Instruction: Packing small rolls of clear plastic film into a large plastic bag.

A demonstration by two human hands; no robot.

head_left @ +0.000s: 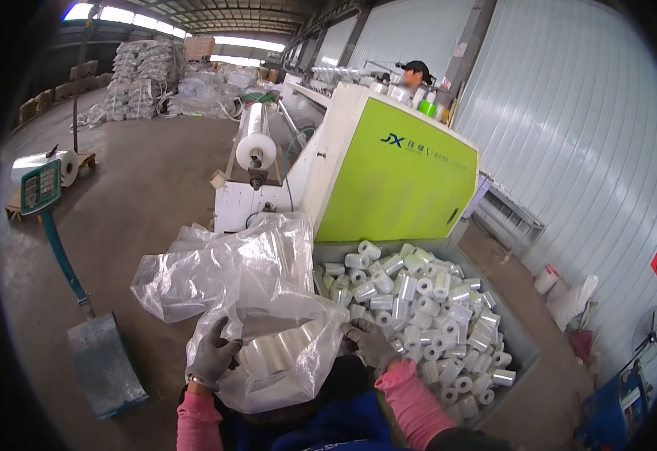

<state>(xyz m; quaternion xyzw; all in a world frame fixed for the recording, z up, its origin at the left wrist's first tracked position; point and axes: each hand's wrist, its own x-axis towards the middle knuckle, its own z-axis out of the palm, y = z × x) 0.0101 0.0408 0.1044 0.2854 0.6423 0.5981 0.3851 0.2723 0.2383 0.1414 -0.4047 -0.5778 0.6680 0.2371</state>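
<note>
Left hand (212, 355), right hand (370, 342) grip clear bag (268, 301).

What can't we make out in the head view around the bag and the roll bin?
- Clear plastic bag: roll count inside unclear; crumpled film blurs them.
- Left hand and right hand: both grip the bag's mouth; fingertips hidden by film.
- Bin: lower rolls buried under top ones; near corner hidden by the right sleeve.
- Floor scale: display too small.

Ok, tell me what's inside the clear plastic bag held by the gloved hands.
Clear plastic bag: a few shiny film rolls show through; crumpled folds hide the rest.
</note>
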